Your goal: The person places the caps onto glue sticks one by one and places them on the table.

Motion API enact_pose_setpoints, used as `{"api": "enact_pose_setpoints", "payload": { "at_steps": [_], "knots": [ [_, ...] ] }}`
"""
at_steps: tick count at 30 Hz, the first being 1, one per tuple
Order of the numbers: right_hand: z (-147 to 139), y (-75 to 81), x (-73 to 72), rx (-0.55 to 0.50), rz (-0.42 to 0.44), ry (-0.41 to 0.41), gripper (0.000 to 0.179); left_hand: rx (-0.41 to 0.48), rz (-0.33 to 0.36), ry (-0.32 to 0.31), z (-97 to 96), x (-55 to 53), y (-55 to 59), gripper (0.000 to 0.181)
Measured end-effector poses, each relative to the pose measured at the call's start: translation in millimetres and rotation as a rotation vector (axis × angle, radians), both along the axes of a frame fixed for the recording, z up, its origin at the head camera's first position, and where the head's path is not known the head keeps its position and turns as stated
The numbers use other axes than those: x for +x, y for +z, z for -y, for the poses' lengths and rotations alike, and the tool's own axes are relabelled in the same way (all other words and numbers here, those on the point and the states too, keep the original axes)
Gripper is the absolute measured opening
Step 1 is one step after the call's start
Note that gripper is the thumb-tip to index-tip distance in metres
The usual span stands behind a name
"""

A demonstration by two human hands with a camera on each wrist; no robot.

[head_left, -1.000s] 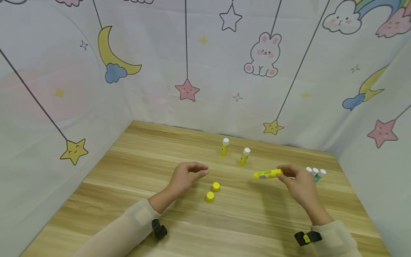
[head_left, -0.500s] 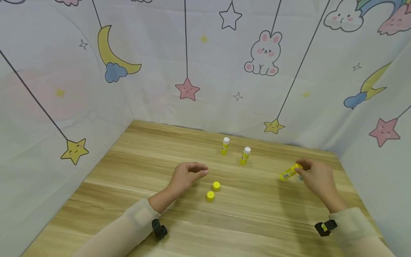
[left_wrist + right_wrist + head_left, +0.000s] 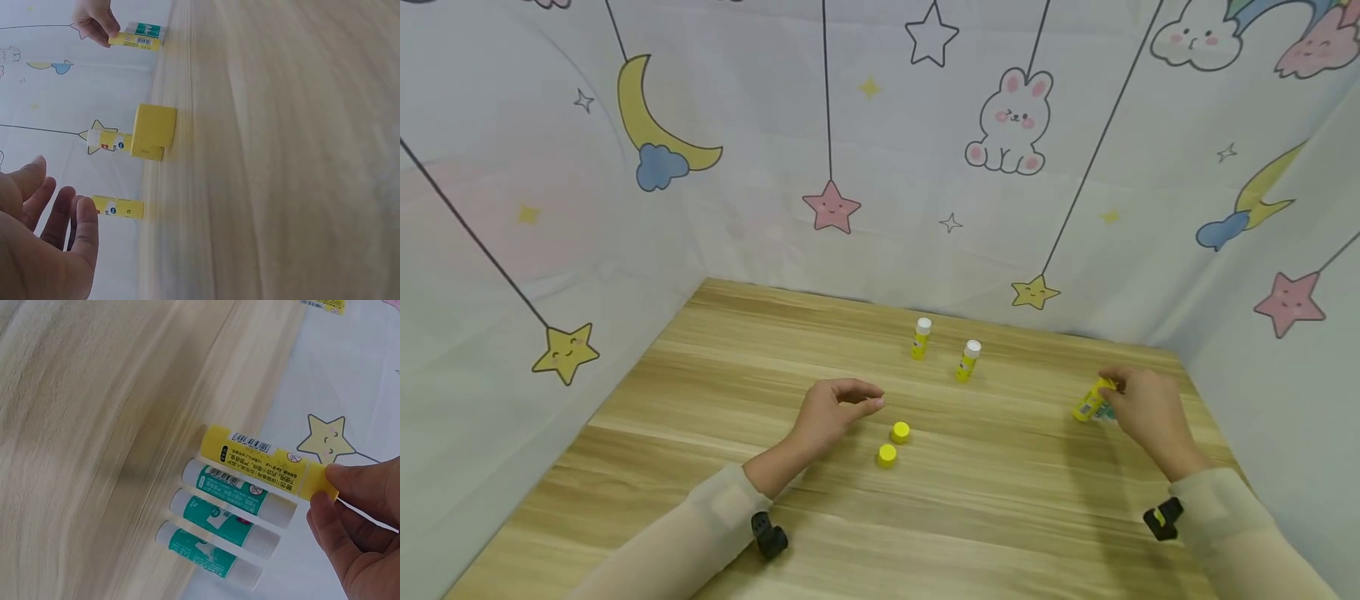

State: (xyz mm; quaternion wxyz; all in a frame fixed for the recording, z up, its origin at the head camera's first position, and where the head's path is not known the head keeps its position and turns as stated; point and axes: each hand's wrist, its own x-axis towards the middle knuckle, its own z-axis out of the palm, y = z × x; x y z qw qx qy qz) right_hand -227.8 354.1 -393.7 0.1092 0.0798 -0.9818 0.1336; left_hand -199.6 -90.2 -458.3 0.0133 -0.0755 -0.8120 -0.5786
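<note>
My right hand (image 3: 1150, 412) pinches a yellow glue stick (image 3: 253, 456) by its yellow cap, between thumb and fingertips. The stick is nearly upright, its lower end close over the table, alongside a row of three green glue sticks (image 3: 215, 519) with white caps. In the head view this hand and the stick mostly cover that row. My left hand (image 3: 827, 412) holds nothing, its fingers loosely bent over the table. Near its fingertips lie two loose yellow caps (image 3: 900, 432), one a little nearer to me.
Two yellow glue sticks with white caps (image 3: 967, 362) stand upright toward the back of the wooden table (image 3: 737, 350). A white cloth (image 3: 760, 208) printed with stars, a moon and a rabbit hangs behind and at both sides.
My right hand has moved right with the yellow glue stick, turning it from nearly level to nearly upright beside the green ones. The left hand has stayed in place.
</note>
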Motion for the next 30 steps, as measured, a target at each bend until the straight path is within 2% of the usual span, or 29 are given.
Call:
{"api": "enact_pose_setpoints", "payload": {
  "at_steps": [15, 25, 30],
  "knots": [
    [-1.5, -1.9, -7.1, 0.031, 0.053, 0.0, 0.033, -0.004, 0.008, 0.002, 0.8, 0.3, -1.3, 0.021],
    [-7.5, 4.2, -1.4, -0.008, 0.031, -0.009, 0.037, 0.003, 0.026, -0.006, -5.5, -1.6, 0.2, 0.018],
    [-1.1, 6.3, 9.9, -0.06, -0.02, -0.042, 0.037, 0.0, 0.029, -0.015, -10.1, -4.9, 1.2, 0.019]
  ]
}}
